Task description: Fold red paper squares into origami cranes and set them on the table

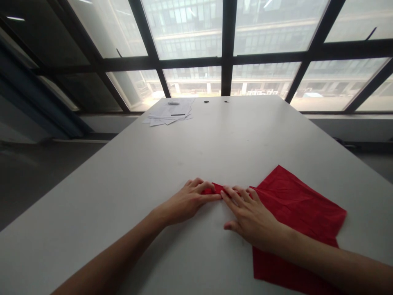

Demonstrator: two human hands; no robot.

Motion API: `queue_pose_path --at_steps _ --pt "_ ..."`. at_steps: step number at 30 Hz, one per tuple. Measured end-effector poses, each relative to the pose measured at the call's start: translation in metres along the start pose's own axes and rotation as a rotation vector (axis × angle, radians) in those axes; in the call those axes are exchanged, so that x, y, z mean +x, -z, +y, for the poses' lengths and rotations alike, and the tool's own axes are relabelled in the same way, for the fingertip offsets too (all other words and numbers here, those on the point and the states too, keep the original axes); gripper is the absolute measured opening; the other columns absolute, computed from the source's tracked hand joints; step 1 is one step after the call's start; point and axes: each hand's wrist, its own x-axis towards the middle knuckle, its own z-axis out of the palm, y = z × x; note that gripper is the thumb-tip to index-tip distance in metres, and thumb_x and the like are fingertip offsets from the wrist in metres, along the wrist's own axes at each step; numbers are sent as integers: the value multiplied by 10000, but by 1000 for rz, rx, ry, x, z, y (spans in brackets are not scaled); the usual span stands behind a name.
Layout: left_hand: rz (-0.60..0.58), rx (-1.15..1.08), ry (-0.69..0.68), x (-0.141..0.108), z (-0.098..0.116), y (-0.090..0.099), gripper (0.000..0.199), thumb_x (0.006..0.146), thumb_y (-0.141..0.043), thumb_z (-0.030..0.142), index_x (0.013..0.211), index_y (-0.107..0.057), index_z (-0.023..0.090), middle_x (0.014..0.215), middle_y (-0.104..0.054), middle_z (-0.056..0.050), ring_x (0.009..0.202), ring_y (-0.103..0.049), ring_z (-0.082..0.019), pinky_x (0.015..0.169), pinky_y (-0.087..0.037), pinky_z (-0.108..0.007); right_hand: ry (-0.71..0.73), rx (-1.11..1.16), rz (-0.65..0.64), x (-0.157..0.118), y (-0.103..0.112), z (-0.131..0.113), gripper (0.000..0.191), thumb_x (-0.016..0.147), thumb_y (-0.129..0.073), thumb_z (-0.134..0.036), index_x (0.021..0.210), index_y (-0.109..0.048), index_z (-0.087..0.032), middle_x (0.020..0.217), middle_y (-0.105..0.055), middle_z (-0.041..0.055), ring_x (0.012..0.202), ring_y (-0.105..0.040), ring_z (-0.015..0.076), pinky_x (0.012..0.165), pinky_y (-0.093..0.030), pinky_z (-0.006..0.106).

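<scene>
My left hand has its fingers curled over a narrow folded red strip, with the thumb along the near edge. The fingers of my right hand lie stretched out over the strip's right part, thumb spread away to the left. A wide, creased red sheet lies flat on the table at the right, partly under my right forearm. It looks like thin cloth or paper; I cannot tell which. Whether the strip joins the sheet is hidden beneath my right hand.
The white table stretches away to large dark-framed windows. Loose white papers lie at its far left, with a small object on top. Two small dark round spots are near the far edge. A blue curtain hangs left.
</scene>
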Motion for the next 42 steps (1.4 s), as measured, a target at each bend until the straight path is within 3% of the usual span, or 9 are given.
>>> queue_pose_path --at_steps 5,10,19,22,25,30,33,36,42 --pt "37 84 116 -4 26 0 460 1033 -400 342 1485 -398 256 1455 -514 -96 1297 -469 -264 1101 -335 -476 -12 28 -19 -1 0 -1 800 915 -482 -657 1523 -323 -162 1525 -428 144 1337 -385 351 1050 -325 579" --pt "-55 139 126 -10 47 -14 877 894 -386 729 1553 -239 170 1578 -316 -171 1478 -241 -339 1166 -166 -614 12 14 6 -1 2 0 784 915 -481 -656 1489 -388 -129 1502 -450 172 1323 -393 358 1053 -299 574" --pt "-155 218 312 -34 50 -15 973 854 -423 767 1517 -328 61 1565 -276 -252 1468 -235 -402 1142 -272 -589 11 6 -13 0 4 1 744 930 -489 -624 1478 -388 -131 1487 -470 156 1324 -390 354 1049 -281 567" --pt "-66 267 374 -33 47 -16 908 883 -444 713 1480 -381 32 1520 -361 -283 1454 -263 -418 1127 -286 -602 1 4 3 1 2 -1 740 926 -502 -619 1476 -393 -135 1473 -477 160 1308 -402 351 1052 -284 564" --pt "124 317 464 -23 51 -11 609 971 -454 490 1432 -461 93 1493 -429 -239 1430 -307 -415 1109 -298 -616 -42 4 36 1 3 -10 757 892 -554 -629 1438 -450 -116 1387 -535 183 1231 -457 350 1051 -297 560" --pt "121 98 325 -7 65 -10 395 992 -441 256 1372 -518 184 1322 -580 -124 1217 -531 -278 1040 -439 -464 -74 142 19 2 17 -23 472 941 -566 -485 1268 -602 -146 1119 -640 134 1072 -529 311 1001 -378 530" --pt "137 48 292 -3 58 -17 357 987 -469 263 1327 -547 188 1327 -567 -114 1252 -494 -281 1087 -393 -480 -22 325 22 7 21 -13 216 994 -490 -265 1081 -677 -203 1084 -641 90 1017 -546 247 935 -447 431" --pt "163 15 254 -1 43 -19 341 974 -527 319 1302 -569 239 1381 -536 -85 1322 -432 -285 1123 -346 -483 41 339 86 15 18 6 253 966 -482 -114 1094 -678 -209 1214 -618 95 1109 -526 247 935 -450 410" --pt "155 -59 215 -1 34 -11 519 821 -744 437 1291 -583 288 1354 -537 -70 1274 -453 -293 1091 -364 -481 126 253 61 16 7 25 149 944 -614 -235 1067 -698 -244 1065 -663 60 1013 -564 236 908 -433 407"
